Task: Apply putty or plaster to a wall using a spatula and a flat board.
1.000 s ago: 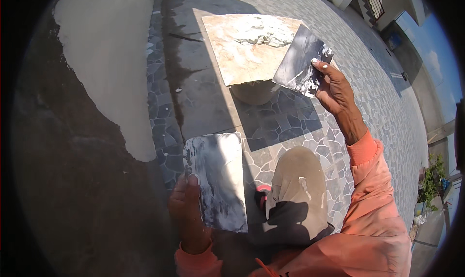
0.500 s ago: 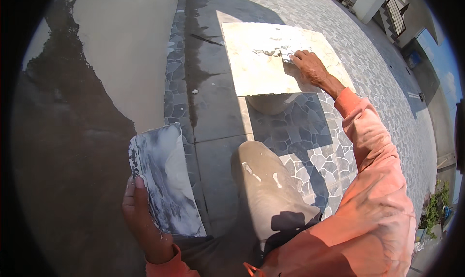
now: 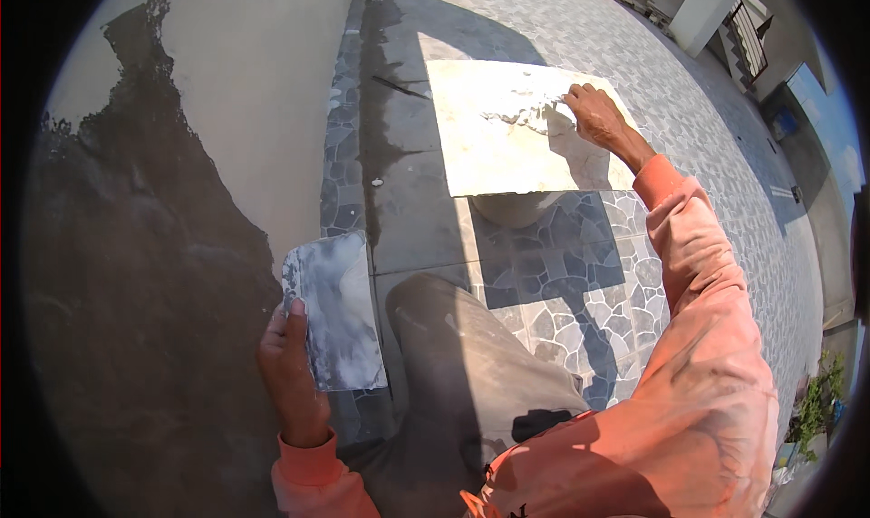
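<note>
My left hand (image 3: 288,359) grips the left edge of a flat rectangular plate (image 3: 335,314), thumb on its face. Grey-white plaster smears cover the plate, which is beside the wall's dark patch. Ahead and to the right, my right hand (image 3: 600,119) is closed above a pale square board (image 3: 480,160). Whatever it pinches is mostly hidden by the fingers and glare. A ragged mound of white plaster (image 3: 535,115) lies on the board just left of those fingers. Under the board shows part of a rounded pale container (image 3: 512,210).
The wall (image 3: 249,92) on the left is pale with a large dark patch (image 3: 136,273). A thin dark stick (image 3: 399,87) lies on the stained paving near the board. My bent knee (image 3: 435,314) is between wall and board. A white pillar (image 3: 711,10) stands far right.
My right hand has lifted slightly and moved right, away from the plaster mound. The plate in my left hand has shifted right and now looks more upright. The view has shifted a little.
</note>
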Demonstrator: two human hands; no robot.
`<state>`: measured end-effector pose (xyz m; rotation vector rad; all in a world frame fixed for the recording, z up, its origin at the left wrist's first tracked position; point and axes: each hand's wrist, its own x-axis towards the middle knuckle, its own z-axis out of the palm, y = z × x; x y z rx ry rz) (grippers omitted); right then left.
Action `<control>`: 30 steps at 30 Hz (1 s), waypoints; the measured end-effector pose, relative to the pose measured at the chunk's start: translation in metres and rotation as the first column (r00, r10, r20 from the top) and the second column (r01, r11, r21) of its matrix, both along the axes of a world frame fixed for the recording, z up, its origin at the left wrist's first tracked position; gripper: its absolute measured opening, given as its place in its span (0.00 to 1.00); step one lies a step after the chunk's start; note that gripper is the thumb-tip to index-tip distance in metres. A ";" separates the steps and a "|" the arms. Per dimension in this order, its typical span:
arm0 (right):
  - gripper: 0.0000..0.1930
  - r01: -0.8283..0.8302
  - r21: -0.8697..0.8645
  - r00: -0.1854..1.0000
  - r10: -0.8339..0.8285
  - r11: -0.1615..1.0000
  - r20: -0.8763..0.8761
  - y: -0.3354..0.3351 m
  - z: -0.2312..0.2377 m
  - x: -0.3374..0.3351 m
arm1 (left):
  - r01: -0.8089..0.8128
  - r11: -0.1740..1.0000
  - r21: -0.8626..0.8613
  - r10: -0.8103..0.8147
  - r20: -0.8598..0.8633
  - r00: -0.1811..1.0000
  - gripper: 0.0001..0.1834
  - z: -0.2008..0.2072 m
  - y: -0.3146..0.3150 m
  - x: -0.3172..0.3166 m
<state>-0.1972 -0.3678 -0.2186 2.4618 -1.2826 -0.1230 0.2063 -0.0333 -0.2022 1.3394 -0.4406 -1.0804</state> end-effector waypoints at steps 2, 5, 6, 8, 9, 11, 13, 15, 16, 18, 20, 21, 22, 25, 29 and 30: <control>0.12 -0.011 0.137 0.999 0.016 0.991 -0.037 0.001 -0.011 -0.003 | 0.012 1.000 -0.012 -0.012 -0.009 1.000 0.10 -0.001 0.000 0.003; 0.10 -0.094 0.290 0.993 0.109 0.952 -0.037 -0.005 0.000 -0.002 | -0.046 0.998 -0.032 0.045 -0.013 0.999 0.10 0.011 -0.001 0.001; 0.10 -0.062 0.227 0.998 0.062 0.972 0.008 -0.010 0.009 0.001 | -0.056 0.998 -0.043 0.055 -0.018 0.998 0.11 0.016 -0.001 0.001; 0.09 -0.026 0.018 0.999 0.025 1.000 0.025 -0.020 0.012 -0.001 | -0.059 0.997 -0.058 0.057 -0.027 0.998 0.11 0.018 0.000 0.002; 0.09 -0.026 0.017 0.999 0.025 1.000 0.021 -0.021 0.002 -0.004 | -0.051 0.997 -0.053 0.050 -0.022 0.999 0.11 0.016 0.001 0.002; 0.09 -0.118 0.149 0.991 0.126 0.982 -0.045 -0.021 -0.014 -0.001 | -0.052 0.997 -0.050 0.052 -0.015 0.999 0.11 0.013 0.003 0.004; 0.09 -0.110 0.242 0.992 0.120 0.964 -0.025 -0.023 -0.012 0.001 | -0.067 0.996 -0.059 0.066 -0.019 0.998 0.12 0.008 0.005 0.005; 0.10 0.036 0.253 0.999 -0.036 0.967 -0.004 -0.026 0.006 0.001 | -0.041 0.997 -0.059 0.040 -0.007 0.999 0.13 0.004 0.009 0.010; 0.11 0.037 0.164 0.999 -0.036 0.986 -0.009 -0.030 0.008 -0.004 | 0.004 0.998 -0.066 -0.004 0.000 1.000 0.15 0.003 0.010 0.012; 0.10 0.005 0.092 0.999 0.000 0.996 -0.050 -0.035 -0.006 -0.012 | 0.024 0.997 -0.070 -0.026 -0.016 1.000 0.15 0.001 0.010 0.013; 0.10 -0.100 0.141 0.994 0.104 0.985 -0.022 -0.035 -0.022 -0.010 | 0.037 0.997 -0.071 -0.039 -0.028 0.999 0.15 -0.003 0.010 0.013; 0.10 -0.101 0.140 0.994 0.105 0.985 -0.021 -0.041 -0.019 -0.013 | 0.041 0.996 -0.075 -0.041 -0.004 0.999 0.16 -0.005 0.010 0.013; 0.10 -0.088 0.206 0.996 0.092 0.975 -0.008 -0.044 -0.010 -0.005 | 0.033 0.997 -0.070 -0.032 0.022 0.999 0.16 -0.007 0.012 0.012; 0.10 0.009 0.101 1.000 -0.011 0.995 0.020 -0.056 -0.007 -0.004 | 0.037 0.998 -0.048 -0.036 0.021 0.999 0.16 -0.003 0.013 0.009; 0.09 0.021 0.201 1.000 -0.021 0.979 -0.004 -0.055 -0.030 0.004 | -0.028 0.998 -0.051 0.026 -0.035 0.999 0.12 0.000 0.008 -0.001; 0.10 -0.004 0.207 0.999 0.013 0.978 -0.040 -0.054 -0.029 0.004 | -0.021 0.998 -0.053 0.019 -0.034 0.999 0.12 0.001 0.008 -0.001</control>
